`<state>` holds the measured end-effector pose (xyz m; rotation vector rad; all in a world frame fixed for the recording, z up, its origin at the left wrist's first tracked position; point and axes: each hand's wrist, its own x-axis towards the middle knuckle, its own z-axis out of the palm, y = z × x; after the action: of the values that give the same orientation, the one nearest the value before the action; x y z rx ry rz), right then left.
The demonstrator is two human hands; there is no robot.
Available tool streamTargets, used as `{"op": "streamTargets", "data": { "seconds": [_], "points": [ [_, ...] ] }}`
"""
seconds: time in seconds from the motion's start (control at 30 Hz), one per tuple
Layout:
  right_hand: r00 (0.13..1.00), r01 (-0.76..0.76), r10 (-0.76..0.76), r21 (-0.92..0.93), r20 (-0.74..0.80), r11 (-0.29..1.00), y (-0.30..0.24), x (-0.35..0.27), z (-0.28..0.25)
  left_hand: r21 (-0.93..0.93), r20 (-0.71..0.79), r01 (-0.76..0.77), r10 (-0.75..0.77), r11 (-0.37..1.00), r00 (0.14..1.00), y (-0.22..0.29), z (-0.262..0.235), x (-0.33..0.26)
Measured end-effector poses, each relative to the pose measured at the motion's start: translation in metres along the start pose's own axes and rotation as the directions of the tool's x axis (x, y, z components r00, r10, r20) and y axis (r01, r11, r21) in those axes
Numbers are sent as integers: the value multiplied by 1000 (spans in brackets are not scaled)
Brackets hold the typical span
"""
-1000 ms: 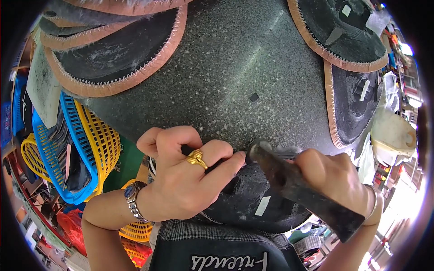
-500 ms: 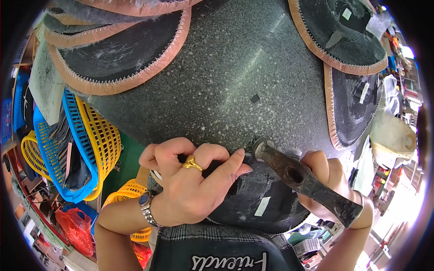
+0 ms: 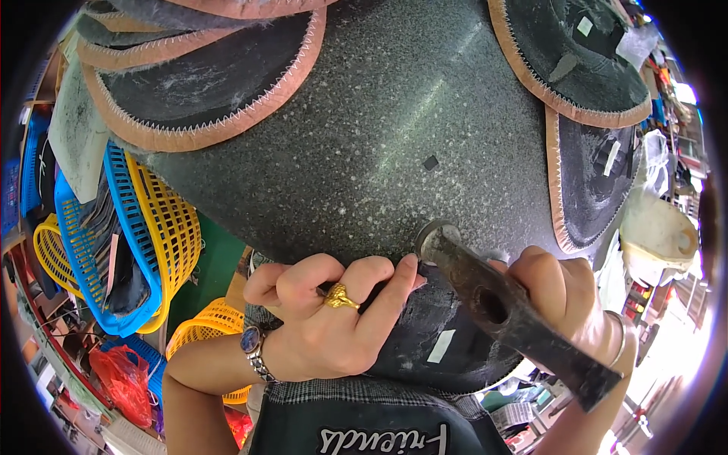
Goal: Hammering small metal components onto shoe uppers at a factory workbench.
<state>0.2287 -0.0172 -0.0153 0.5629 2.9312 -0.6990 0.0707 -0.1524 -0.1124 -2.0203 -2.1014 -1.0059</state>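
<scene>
My left hand (image 3: 334,318), with a gold ring and a wristwatch, presses down on a dark shoe-upper piece (image 3: 436,341) at the near edge of the grey speckled stone table (image 3: 394,136). My right hand (image 3: 565,299) grips a rusty metal hammer (image 3: 500,311) by its head. The hammer's round face rests at the table edge just beyond my left fingertips. The hammer's tapered end points down to the right.
Stacks of dark shoe pieces with tan stitched edges lie at the far left (image 3: 205,98) and far right (image 3: 584,68) of the table. Blue (image 3: 114,227) and yellow (image 3: 171,227) plastic baskets stand to the left. A cream container (image 3: 660,231) sits at the right.
The hammer has swung forward, so its face now sits at the table edge. My left hand has shifted slightly left and nearer on the dark piece.
</scene>
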Motion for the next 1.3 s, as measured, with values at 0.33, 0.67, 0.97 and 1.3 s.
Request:
{"op": "streamTargets", "data": {
  "seconds": [0.33, 0.67, 0.97, 1.3],
  "points": [
    [995, -98, 102, 192, -11, 977, 14, -25, 22, -30, 65, 90, -88, 995, 994, 9, -8, 3],
    [1000, 13, -13, 17, 20, 1000, 13, -20, 8, -146, 80, 123, -113, 982, 990, 13, -4, 9],
    [993, 114, -118, -214, -5, 970, 1, -3, 0, 50, 82, -38, 34, 998, 996, 15, -7, 9],
    [979, 108, -82, -137, 186, 985, 1, 6, -14, -303, 156, 46, 2, 952, 988, 9, -17, 3]
  ]
}}
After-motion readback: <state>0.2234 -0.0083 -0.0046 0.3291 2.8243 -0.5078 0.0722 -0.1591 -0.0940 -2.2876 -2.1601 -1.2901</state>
